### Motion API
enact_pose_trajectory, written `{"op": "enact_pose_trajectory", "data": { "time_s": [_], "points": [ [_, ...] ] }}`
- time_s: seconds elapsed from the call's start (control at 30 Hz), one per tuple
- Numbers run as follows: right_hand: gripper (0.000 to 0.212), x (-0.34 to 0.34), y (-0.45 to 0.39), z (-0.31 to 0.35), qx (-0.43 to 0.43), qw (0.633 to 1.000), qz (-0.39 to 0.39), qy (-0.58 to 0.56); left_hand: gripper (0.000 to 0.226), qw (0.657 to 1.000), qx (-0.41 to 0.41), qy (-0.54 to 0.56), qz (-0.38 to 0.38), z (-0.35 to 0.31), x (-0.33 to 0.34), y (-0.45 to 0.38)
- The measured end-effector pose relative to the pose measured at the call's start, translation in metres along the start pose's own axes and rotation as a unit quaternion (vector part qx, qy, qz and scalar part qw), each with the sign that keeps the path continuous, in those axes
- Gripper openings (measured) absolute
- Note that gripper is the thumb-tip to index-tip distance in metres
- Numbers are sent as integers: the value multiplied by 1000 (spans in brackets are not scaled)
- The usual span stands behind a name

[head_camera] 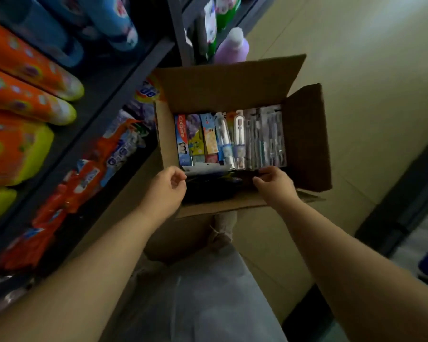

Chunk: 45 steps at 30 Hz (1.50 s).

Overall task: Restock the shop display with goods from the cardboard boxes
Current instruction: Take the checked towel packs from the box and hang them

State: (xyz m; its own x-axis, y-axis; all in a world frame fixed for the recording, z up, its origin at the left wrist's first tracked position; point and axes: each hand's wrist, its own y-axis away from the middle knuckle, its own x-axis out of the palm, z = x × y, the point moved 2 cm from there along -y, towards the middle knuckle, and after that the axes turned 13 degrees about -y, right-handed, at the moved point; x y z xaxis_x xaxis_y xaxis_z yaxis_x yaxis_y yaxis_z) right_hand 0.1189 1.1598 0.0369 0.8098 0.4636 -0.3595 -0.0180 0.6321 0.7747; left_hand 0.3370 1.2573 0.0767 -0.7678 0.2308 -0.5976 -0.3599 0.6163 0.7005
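An open cardboard box [223, 90] stands on the floor beside the shelves. Upright in it are toothpaste cartons, among them a red Colgate carton [182, 139], and to their right several carded toothbrush packs [267, 137]. A white flat pack [203, 169] and dark items [213, 188] lie at the box's near side. My left hand [168, 186] hovers over the near left corner, fingers loosely curled, right beside the white pack. My right hand [274, 181] is at the near right, fingers loosely curled just below the toothbrush packs. Neither hand plainly holds anything.
Dark metal shelving [124, 77] runs along the left with orange detergent bags [22, 60] above and red pouches [84, 178] below. A purple bottle [232, 48] stands on the further shelf unit. Beige tiled floor [356, 95] lies to the right. My legs are under the box's near flap.
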Motion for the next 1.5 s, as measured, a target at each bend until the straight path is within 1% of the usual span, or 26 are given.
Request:
{"op": "enact_pose_trajectory", "data": {
  "time_s": [0.13, 0.23, 0.33, 0.43, 0.5, 0.57, 0.67, 0.77, 0.87, 0.97, 1.03, 1.1, 1.13, 1.17, 1.27, 1.3, 1.4, 1.5],
  "points": [
    [42, 34, -80, -5, -23, 995, 49, 82, 15, 999, -6, -51, -1, 11, 35, -61],
    [46, 64, -124, -9, -49, 981, 84, 165, 19, 997, -12, -70, 2, 26, 56, -97],
    [47, 92, -151, -16, -47, 957, 144, 248, 21, 995, -28, -93, 3, 42, 70, -120],
    [40, 115, -166, -26, -45, 918, 208, 334, 25, 994, -26, -107, -13, 50, 76, -129],
    [35, 125, -175, -32, -60, 907, 210, 360, 28, 995, -21, -100, -18, 53, 78, -132],
    [30, 131, -179, -35, -77, 902, 188, 381, 29, 995, -15, -92, -25, 56, 79, -134],
    [29, 130, -176, -32, -113, 886, 174, 414, 31, 997, -27, -68, -33, 64, 77, -136],
    [25, 112, -160, -18, -148, 887, 178, 399, 35, 999, -47, -4, -25, 71, 68, -133],
    [23, 80, -131, 15, -193, 900, 182, 346, 45, 995, -57, 81, -3, 73, 52, -123],
    [26, 41, -89, 64, -240, 909, 182, 289, 69, 986, -61, 154, 14, 59, 26, -103],
    [29, 20, -58, 103, -280, 897, 178, 292, 85, 977, -54, 204, 38, 40, 2, -86],
    [30, 0, -24, 144, -304, 890, 166, 297, 96, 973, -15, 224, 56, 16, -28, -67],
    [30, -10, -6, 165, -317, 891, 161, 281, 94, 973, 13, 225, 58, 4, -45, -57],
    [31, -20, 12, 185, -330, 894, 156, 260, 88, 971, 40, 228, 59, -9, -62, -45],
    [38, -51, 65, 237, -356, 899, 131, 220, 55, 966, 78, 232, 87, -38, -114, -8],
    [42, -61, 83, 253, -364, 899, 122, 211, 48, 964, 82, 233, 97, -43, -129, 4],
    [53, -82, 133, 295, -376, 907, 86, 166, 40, 961, 82, 250, 89, -51, -173, 42],
    [43, -95, 177, 326, -363, 925, 59, 94, 44, 955, 119, 259, 83, -57, -207, 87]
  ]
}}
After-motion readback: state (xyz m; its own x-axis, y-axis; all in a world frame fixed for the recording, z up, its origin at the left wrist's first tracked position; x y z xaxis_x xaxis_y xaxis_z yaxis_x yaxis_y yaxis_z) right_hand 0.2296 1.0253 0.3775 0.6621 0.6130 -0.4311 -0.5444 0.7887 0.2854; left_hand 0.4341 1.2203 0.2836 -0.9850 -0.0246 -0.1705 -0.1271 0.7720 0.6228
